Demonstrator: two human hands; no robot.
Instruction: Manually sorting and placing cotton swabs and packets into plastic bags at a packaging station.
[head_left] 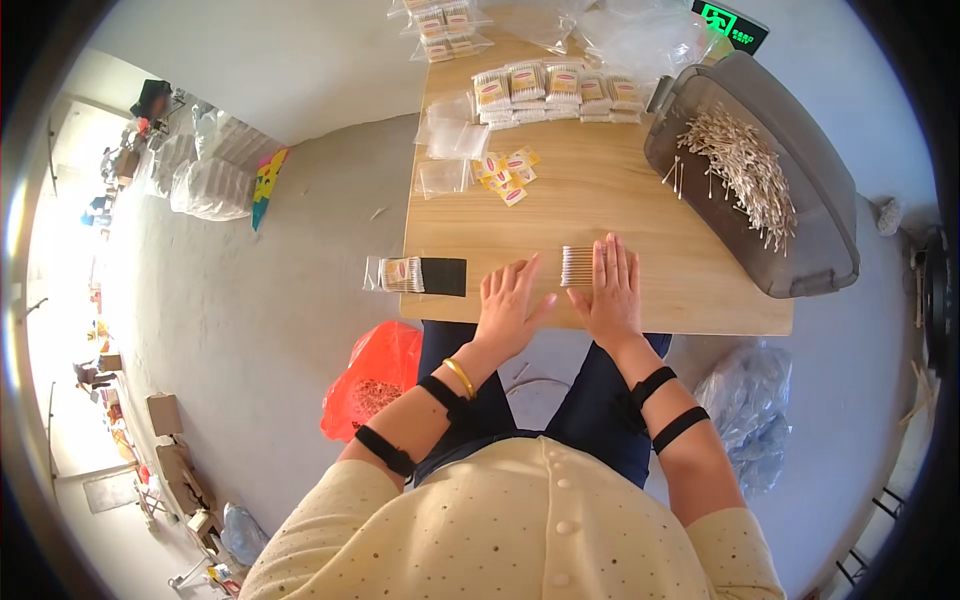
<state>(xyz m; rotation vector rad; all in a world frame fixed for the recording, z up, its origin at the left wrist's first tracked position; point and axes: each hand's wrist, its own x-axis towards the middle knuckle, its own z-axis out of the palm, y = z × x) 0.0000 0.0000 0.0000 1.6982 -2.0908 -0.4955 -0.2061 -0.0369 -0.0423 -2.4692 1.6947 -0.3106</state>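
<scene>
A neat row of cotton swabs (577, 266) lies side by side near the table's front edge. My right hand (612, 290) rests flat over the right part of that row, fingers straight and close to each other, thumb at the row's lower edge. Left of the swabs, my left hand (512, 303) hovers at or on the tabletop, open, thumb apart, with nothing in it. Beyond it on the left, a small clear bag of swabs (402, 273) with a printed label sits at the table's edge, against a black flat piece (444, 277).
Yellow-and-white labels (509, 176) and empty clear bags (444, 178) lie farther back. Filled swab packs (562, 84) are stacked behind them. At right, a tilted grey bin (829, 215) holds many loose swabs. A red bag (372, 375) stands below the table's left side.
</scene>
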